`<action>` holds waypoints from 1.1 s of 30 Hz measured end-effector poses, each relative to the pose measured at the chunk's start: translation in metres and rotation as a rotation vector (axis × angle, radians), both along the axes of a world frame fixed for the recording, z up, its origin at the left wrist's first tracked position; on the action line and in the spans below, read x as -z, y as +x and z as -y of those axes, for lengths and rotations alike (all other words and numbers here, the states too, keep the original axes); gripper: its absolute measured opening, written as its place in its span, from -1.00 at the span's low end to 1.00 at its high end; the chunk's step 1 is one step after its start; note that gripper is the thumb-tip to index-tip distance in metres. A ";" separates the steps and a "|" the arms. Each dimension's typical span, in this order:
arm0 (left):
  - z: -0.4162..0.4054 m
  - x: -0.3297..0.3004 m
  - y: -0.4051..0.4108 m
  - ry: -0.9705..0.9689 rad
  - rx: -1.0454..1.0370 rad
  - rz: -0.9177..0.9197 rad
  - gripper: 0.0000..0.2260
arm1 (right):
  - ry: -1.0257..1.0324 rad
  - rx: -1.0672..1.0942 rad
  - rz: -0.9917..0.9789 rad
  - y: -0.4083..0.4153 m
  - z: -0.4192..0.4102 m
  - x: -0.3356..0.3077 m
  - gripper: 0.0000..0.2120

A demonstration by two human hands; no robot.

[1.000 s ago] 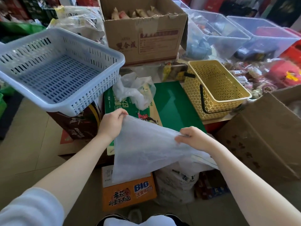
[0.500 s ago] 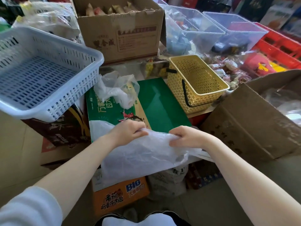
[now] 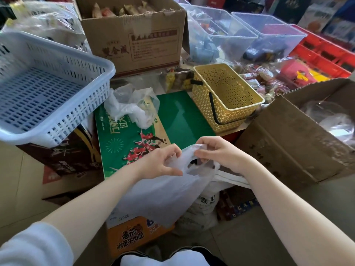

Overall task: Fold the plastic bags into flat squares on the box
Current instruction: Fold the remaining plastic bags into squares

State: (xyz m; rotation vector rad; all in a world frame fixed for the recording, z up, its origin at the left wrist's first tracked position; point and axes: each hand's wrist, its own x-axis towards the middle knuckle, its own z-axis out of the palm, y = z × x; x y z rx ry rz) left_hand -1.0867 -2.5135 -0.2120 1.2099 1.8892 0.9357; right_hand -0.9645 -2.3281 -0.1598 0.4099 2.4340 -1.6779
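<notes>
Two bare hands work a translucent white plastic bag (image 3: pixel 165 191) above the near edge of a green printed box (image 3: pixel 134 143). The left hand (image 3: pixel 159 164), at about 7 o'clock from the box's centre, has thumb and forefinger curled around one handle loop of the bag. The right hand (image 3: pixel 217 152), just beside it at 3 o'clock, pinches the other loop between thumb and fingertips. The bag hangs from both grips, its body draping toward 6 o'clock over an orange carton (image 3: pixel 130 237). A second, crumpled plastic bag (image 3: pixel 132 108) rests on the box's far end at 12 o'clock. A pale blue basket (image 3: pixel 44 89) sits at 10 o'clock, a yellow basket (image 3: pixel 226 96) at 2 o'clock, and an open cardboard box (image 3: pixel 295 139) at 3 o'clock.
</notes>
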 end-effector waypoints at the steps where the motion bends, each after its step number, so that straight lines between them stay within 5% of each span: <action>1: -0.001 0.003 0.003 0.016 -0.008 0.003 -0.73 | -0.005 0.019 -0.010 -0.001 0.000 -0.003 -0.89; 6: -0.002 0.011 0.011 0.155 -0.145 0.106 -0.98 | -0.142 0.081 -0.105 0.001 -0.002 -0.008 -0.76; 11: 0.001 0.012 0.004 0.178 -0.204 0.068 -0.87 | -0.329 0.252 -0.204 0.002 -0.003 -0.007 -0.76; 20: -0.002 -0.028 0.007 0.326 -0.177 0.311 -0.82 | -0.208 0.294 -0.306 -0.010 0.020 -0.010 -0.81; 27: -0.015 -0.044 0.022 0.456 -0.355 0.129 -0.86 | -0.302 0.243 -0.335 -0.004 0.024 -0.007 -0.86; 31: -0.016 -0.046 0.021 0.539 -0.419 -0.140 -0.94 | -0.601 0.313 -0.209 -0.002 0.025 -0.010 -0.77; 33: -0.016 -0.046 0.021 0.560 -0.432 -0.244 -0.93 | -0.569 0.342 -0.140 -0.001 0.029 -0.012 -0.71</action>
